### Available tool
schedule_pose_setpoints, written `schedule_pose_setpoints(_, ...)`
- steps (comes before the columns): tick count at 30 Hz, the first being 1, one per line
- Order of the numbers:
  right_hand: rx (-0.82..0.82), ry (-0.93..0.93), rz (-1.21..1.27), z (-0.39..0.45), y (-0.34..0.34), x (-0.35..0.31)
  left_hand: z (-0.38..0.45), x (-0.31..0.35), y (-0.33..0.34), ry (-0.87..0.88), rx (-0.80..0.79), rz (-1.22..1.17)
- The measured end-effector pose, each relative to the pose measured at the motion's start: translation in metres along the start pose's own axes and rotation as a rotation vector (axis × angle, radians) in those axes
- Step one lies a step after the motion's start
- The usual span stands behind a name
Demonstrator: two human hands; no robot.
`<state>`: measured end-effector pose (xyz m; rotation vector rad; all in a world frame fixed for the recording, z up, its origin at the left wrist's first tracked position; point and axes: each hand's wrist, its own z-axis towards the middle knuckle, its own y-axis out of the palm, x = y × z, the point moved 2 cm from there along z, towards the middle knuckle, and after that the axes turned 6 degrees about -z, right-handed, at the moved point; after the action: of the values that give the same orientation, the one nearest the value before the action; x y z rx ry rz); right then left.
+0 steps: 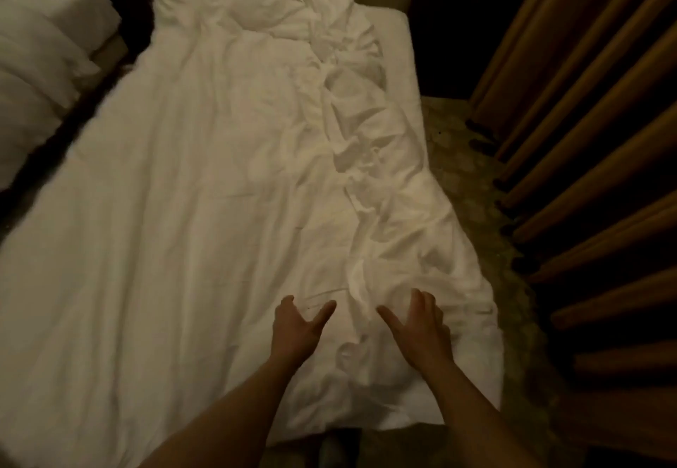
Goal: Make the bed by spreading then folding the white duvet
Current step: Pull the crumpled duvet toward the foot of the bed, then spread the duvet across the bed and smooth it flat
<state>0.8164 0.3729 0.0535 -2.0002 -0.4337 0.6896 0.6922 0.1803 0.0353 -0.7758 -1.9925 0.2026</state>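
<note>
Partly spread: white duvet lies smooth toward the bed's left edge, bunched along its right edge; left hand and right hand hover with fingers splayed, gripping nothing; folding not begun.

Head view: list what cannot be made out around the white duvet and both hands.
- Rumpled white fabric duvet: its near-left part is cut off by the frame edge.
- Left hand and right hand: open, fingers spread; contact with the cloth cannot be told from above.
- White bedding of the second bed: blurred and cropped.
- Floor beside the brown pleated curtain: too dark.
</note>
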Motion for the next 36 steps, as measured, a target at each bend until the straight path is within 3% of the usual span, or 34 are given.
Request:
schedule_pose_setpoints(3,0.000,-0.095,0.042,-0.028,0.008,-0.091,0.005,-0.025,-0.106,-0.019,0.075,-0.031)
schedule_pose_setpoints(12,0.010,-0.555,0.079,-0.202,0.088,-0.461,-0.013,-0.165,-0.493,-0.091,0.422,-0.201)
schedule_pose_setpoints(16,-0.056,-0.540,0.039,-0.252,0.132,-0.535,-0.041,-0.180,-0.610,-0.111,0.488,-0.322)
schedule_pose_setpoints(20,-0.120,-0.456,0.041,-0.267,0.168,-0.571,-0.036,-0.168,-0.670,-0.117,0.446,-0.377)
schedule_pose_setpoints(29,-0.147,-0.226,0.178,-0.198,0.244,-0.690,0.118,-0.175,-0.730,-0.185,0.307,-0.339)
schedule_pose_setpoints(32,-0.163,-0.129,0.229,-0.182,0.257,-0.720,0.178,-0.175,-0.741,-0.200,0.244,-0.223)
schedule_pose_setpoints(36,-0.111,-0.025,0.238,-0.163,0.260,-0.745,0.224,-0.125,-0.756,-0.139,0.162,-0.175)
